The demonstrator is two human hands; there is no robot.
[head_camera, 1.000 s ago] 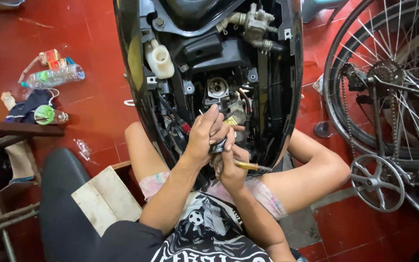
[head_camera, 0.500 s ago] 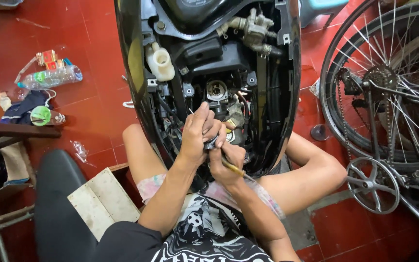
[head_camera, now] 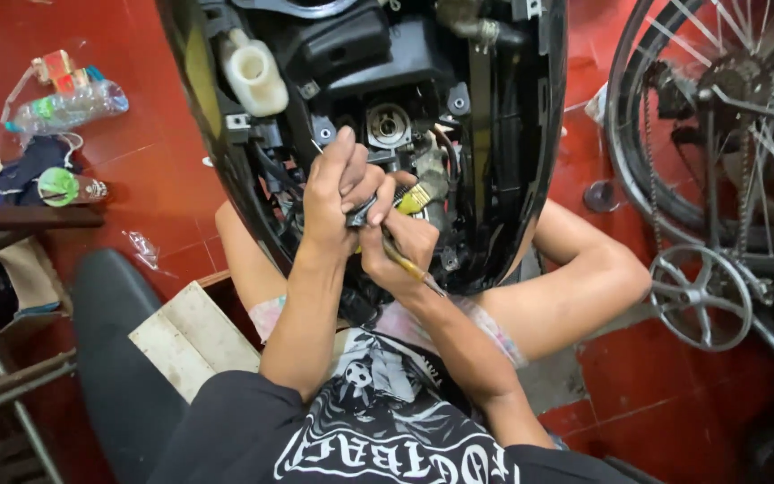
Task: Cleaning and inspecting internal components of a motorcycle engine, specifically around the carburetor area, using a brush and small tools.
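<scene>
I sit on the red floor with an opened scooter body (head_camera: 512,161) between my knees. Its black interior shows a round metal engine part (head_camera: 389,124) and a white plastic reservoir (head_camera: 253,76). My left hand (head_camera: 338,193) is closed around a small dark part just below the round metal piece. My right hand (head_camera: 400,246) presses against it from below and grips a yellow-handled tool (head_camera: 405,262), whose yellow and black end (head_camera: 416,199) points into the wiring. Both hands touch each other.
A bicycle wheel with chain and sprocket (head_camera: 718,134) stands at the right, a chainring (head_camera: 700,296) below it. A plastic bottle (head_camera: 69,108), dark cloth and green cap (head_camera: 57,186) lie at the left. A black seat (head_camera: 114,358) and wooden board (head_camera: 192,336) are beside my left leg.
Both hands have stayed together on the part inside the scooter, shifting slightly up and left. The view has tilted, so the scooter's upper parts leave the top of the picture.
</scene>
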